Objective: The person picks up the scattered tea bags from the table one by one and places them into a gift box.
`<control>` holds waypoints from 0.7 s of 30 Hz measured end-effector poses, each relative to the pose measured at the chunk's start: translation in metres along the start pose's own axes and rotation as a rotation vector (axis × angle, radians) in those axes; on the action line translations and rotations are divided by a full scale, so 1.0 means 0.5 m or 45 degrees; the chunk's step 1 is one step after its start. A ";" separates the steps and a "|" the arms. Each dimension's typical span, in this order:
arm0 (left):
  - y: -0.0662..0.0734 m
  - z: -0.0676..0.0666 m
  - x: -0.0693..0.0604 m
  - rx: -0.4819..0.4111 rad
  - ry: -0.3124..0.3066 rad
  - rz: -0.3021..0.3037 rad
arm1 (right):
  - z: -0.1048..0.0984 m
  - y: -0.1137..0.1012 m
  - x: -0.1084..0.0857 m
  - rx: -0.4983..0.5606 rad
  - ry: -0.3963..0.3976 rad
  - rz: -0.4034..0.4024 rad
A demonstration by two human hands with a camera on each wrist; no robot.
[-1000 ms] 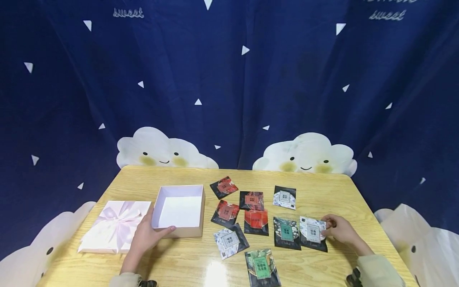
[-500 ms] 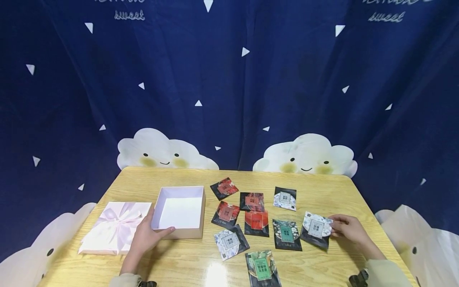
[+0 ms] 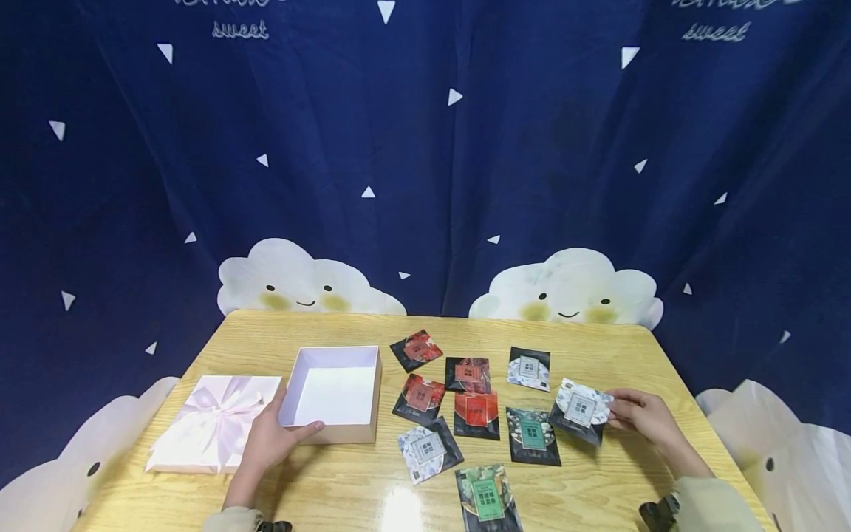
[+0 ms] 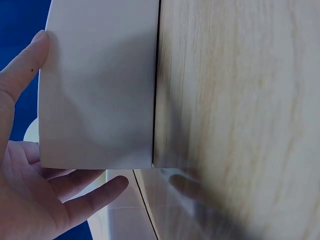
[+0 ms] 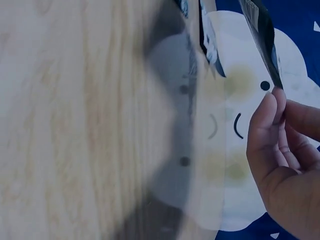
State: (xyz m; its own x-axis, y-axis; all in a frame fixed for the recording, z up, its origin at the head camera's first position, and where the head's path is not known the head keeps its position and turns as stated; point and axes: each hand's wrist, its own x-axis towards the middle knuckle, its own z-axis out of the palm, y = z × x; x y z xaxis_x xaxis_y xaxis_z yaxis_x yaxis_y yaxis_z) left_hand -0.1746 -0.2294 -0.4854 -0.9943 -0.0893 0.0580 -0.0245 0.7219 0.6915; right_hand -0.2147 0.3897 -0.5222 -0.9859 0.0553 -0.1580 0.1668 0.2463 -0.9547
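Note:
In the head view my right hand (image 3: 651, 425) pinches the right edge of a black-and-white tea sachet (image 3: 581, 410), raised and tilted above the table. The right wrist view shows thumb and fingertips closed on the sachet's edge (image 5: 265, 42). My left hand (image 3: 269, 443) holds the near left corner of an uncovered pale pink box (image 3: 342, 432). Its thumb lies along the front wall and the other fingers are by the left side. In the left wrist view the hand (image 4: 35, 200) borders the box's front wall (image 4: 100, 95). No item shows inside the box.
A white lid with a ribbon bow (image 3: 216, 421) lies left of the box. Several sachets lie between the hands, including a red one (image 3: 476, 414), a dark green one (image 3: 533, 436) and a light green one (image 3: 488, 496). A blue curtain (image 3: 425, 148) hangs behind the table (image 3: 372, 488).
My right hand has lifted the black-and-white sachet off the table beside the dark green one, first drawing right, then rising slightly and shifting back left. The left hand and box stay put.

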 end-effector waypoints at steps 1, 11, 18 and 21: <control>0.000 0.000 0.000 -0.001 0.001 0.001 | -0.001 0.012 0.010 0.022 0.021 0.003; 0.000 0.000 0.000 -0.007 -0.008 -0.001 | 0.016 0.012 0.043 0.185 -0.031 -0.081; 0.002 -0.002 -0.001 -0.009 -0.014 -0.017 | 0.037 0.025 0.082 0.185 0.058 -0.115; 0.003 -0.003 0.000 -0.011 -0.011 -0.019 | 0.047 0.024 0.095 0.169 0.064 -0.141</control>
State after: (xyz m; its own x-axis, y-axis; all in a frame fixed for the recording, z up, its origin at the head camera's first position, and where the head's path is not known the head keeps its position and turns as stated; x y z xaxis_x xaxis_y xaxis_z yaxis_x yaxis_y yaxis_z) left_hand -0.1744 -0.2294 -0.4835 -0.9947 -0.0941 0.0415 -0.0385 0.7146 0.6985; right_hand -0.2597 0.3725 -0.5473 -0.9957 0.0838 -0.0402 0.0505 0.1240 -0.9910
